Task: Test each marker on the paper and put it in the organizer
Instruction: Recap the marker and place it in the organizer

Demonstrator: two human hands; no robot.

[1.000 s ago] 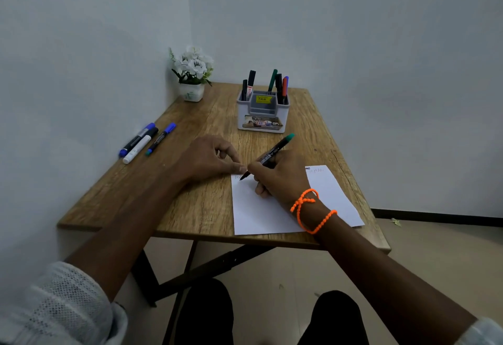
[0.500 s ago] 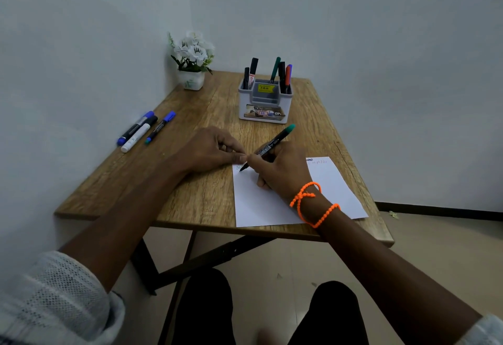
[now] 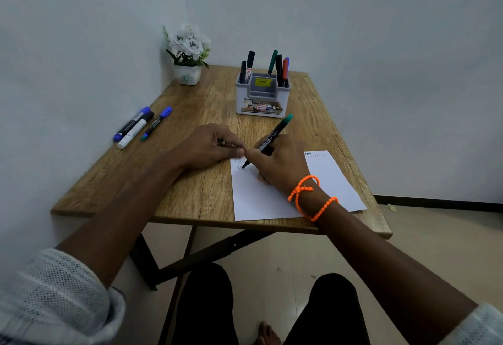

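Observation:
My right hand (image 3: 280,163) grips a black marker with a green end (image 3: 272,138), its tip touching the top left corner of the white paper (image 3: 261,197), where zigzag scribbles show. My left hand (image 3: 211,144) rests curled on the table beside that corner, fingertips at the paper's edge; whether it holds a cap I cannot tell. The grey-white organizer (image 3: 262,101) stands behind the hands with several markers upright in it. Three markers (image 3: 136,125) lie on the table at the left.
A small pot of white flowers (image 3: 189,53) stands in the far left corner of the wooden table (image 3: 196,189). Walls close in on the left and behind. More scribbles mark the paper's top right. My knees and a bare foot show below the table's front edge.
The marker tip has moved slightly on the paper and new zigzag lines have appeared at the top left corner. The camera has tilted a little; the left hand stays put.

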